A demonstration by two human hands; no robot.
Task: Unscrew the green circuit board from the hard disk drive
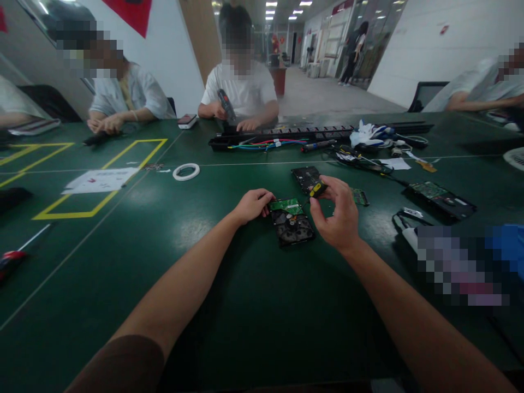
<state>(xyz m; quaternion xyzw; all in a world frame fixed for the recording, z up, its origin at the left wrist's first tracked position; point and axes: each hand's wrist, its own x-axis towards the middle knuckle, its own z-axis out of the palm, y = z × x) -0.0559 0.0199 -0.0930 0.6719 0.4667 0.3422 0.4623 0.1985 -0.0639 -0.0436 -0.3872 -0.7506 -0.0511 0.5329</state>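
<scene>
Two bare hands work at the middle of a dark green table (254, 327) in the single head view. The left hand (252, 204) rests against the left edge of a hard drive (291, 221), fingers curled loosely onto it to steady it; it grips nothing else. The drive lies flat, circuit side up, straight ahead of the person between the two hands. The right hand (339, 214) is closed around a small screwdriver (317, 190) with a yellow and black handle, pinched between thumb and fingertips, its shaft angled down toward the green circuit board (286, 206) at the drive's far end.

As a judgement, the work is at an early to middle stage: the board sits in place on the drive, not lifted away, and whether any of its screws are out is too small to tell.

Just beyond lies a second drive (306, 178), and another, with a board on top, lies well off to the right (440, 197). A roll of white tape (186, 172) lies to the left, near a paper sheet (100, 180) inside yellow floor-style markings. Across the table a co-worker holds a powered driver (226, 105) over a long black tray (319, 132) with coloured wires. A red-handled screwdriver (14, 255) lies at the near left edge.
</scene>
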